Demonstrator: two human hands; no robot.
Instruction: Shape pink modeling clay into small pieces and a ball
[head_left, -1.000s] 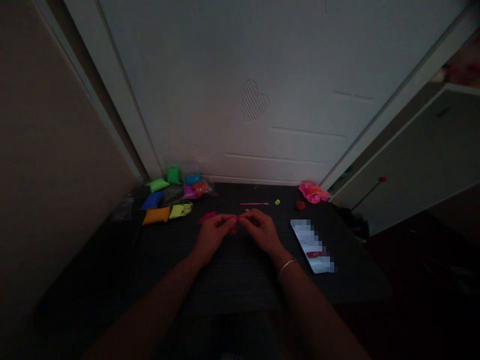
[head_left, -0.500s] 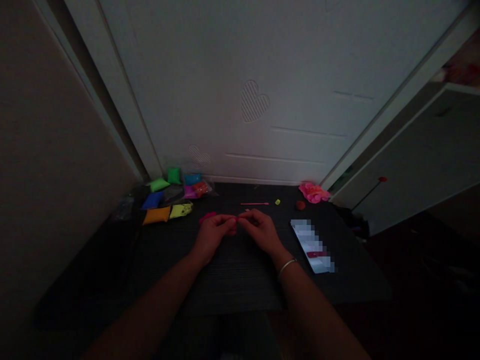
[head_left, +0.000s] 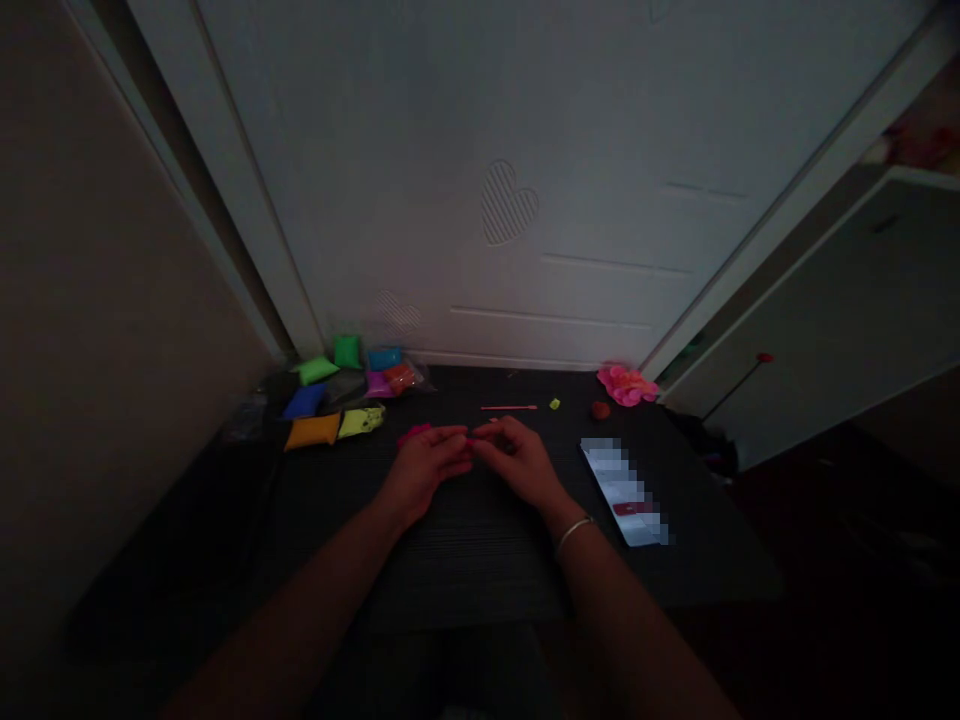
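Over the middle of the dark table, my left hand [head_left: 426, 468] and my right hand [head_left: 519, 460] meet at the fingertips. Between them is a small piece of pink clay [head_left: 470, 443], pinched by both and mostly covered by the fingers. Just behind my left hand lies a larger pink clay lump [head_left: 414, 433], partly hidden. A thin pink stick tool [head_left: 508, 407] rests beyond my right hand. To its right are a small yellow-green bit [head_left: 555, 404] and a reddish-brown ball [head_left: 600, 410].
Several coloured clay packets [head_left: 313, 431] lie at the back left. A pink petalled shape [head_left: 628, 385] sits at the back right. A phone with a lit, blurred screen [head_left: 619, 485] lies to the right on the table [head_left: 465, 570]. A white panel [head_left: 420, 200] rises behind.
My left fingers have straightened a little and its thumb has shifted against the pink clay. My right hand has hardly moved. Everything else on the table stays in place.
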